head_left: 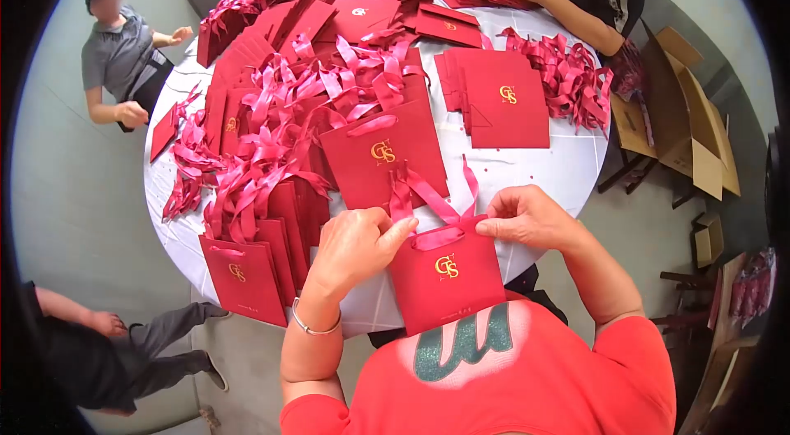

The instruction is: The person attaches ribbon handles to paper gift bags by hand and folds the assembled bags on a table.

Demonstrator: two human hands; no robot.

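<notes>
A small red paper gift bag [411, 295] with a gold emblem stands upright at the table's near edge, close to my chest. My left hand [355, 247] is closed at its top left corner, thumb against the pink ribbon. With thumb and fingers, my right hand [527, 217] pinches the top right corner. Pink ribbon [434, 203] rises in loose ends from the bag's top, and a band of it crosses the front. Just behind lies a larger red gift bag [403, 139]. The fingertips inside the bag's rim are hidden.
Red bags [284, 209] with ribbon handles crowd the left of the white-covered table [568, 163]. Flat red bags [514, 118] and a ribbon pile [568, 77] lie right. Co-workers stand left and sit at far right. Cardboard boxes [691, 114] stand right of the table.
</notes>
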